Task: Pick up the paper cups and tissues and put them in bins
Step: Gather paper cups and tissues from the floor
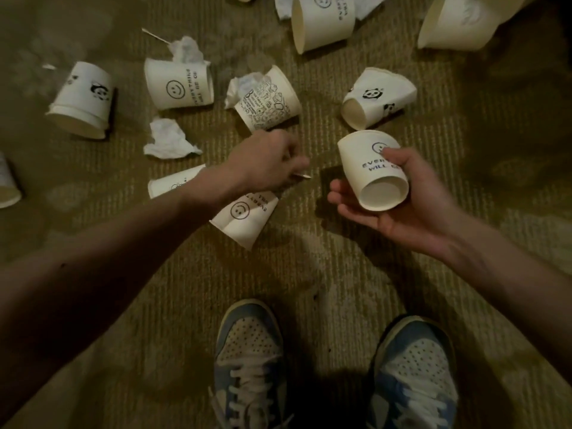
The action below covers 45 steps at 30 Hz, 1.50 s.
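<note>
The right hand (399, 199) grips a smiley cup (368, 168). The left hand (266, 162), fingers curled, pinches a thin stick (302, 176).

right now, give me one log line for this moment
left hand: pinches thin stick | right hand: holds smiley cup | carpet: loose cups, tissues | bin: not in view

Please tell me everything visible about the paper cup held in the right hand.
The cup is white paper, uncrushed, printed with a blue smiley and partly covered words. It is tilted, its recessed base toward the camera, rim away. The right hand grips it, thumb on the print, fingers underneath, above the carpet.
</note>
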Each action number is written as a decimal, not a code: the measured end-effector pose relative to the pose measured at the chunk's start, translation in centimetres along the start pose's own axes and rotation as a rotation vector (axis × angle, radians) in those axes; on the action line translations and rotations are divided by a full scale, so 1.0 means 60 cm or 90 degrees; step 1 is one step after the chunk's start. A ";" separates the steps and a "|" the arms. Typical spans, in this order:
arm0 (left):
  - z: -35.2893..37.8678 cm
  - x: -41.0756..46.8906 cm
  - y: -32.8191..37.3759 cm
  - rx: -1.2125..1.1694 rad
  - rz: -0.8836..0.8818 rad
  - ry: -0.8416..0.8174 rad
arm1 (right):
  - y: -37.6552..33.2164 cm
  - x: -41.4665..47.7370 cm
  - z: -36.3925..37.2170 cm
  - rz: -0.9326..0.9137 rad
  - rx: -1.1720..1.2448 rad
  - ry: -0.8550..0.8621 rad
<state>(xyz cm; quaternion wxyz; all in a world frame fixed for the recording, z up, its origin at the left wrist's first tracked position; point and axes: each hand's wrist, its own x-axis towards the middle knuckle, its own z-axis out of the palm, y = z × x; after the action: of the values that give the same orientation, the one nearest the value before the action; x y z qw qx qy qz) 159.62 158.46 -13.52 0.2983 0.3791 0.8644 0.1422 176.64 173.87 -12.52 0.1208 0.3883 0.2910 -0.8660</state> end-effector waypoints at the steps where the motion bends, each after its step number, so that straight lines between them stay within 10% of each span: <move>1: 0.004 0.003 -0.006 0.060 0.007 -0.021 | 0.002 0.004 0.002 0.004 -0.007 -0.004; 14: 0.017 0.019 -0.025 0.242 0.146 -0.056 | -0.005 0.030 0.045 -0.027 -0.044 0.014; 26: -0.095 -0.088 -0.147 -0.023 -0.049 0.237 | -0.011 0.068 0.118 -0.081 -0.080 -0.078; 32: -0.067 -0.096 -0.252 -0.027 -0.243 0.180 | -0.001 0.080 0.129 -0.054 -0.089 -0.079; 45: -0.070 -0.058 -0.297 0.015 -0.238 0.106 | -0.008 0.074 0.120 -0.045 -0.096 -0.041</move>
<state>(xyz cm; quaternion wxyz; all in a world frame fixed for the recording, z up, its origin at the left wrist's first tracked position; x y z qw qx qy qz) 148.74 143.83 -17.23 0.2421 0.2027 0.9430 0.1050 169.16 170.01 -11.82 0.1285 0.3392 0.3649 -0.8575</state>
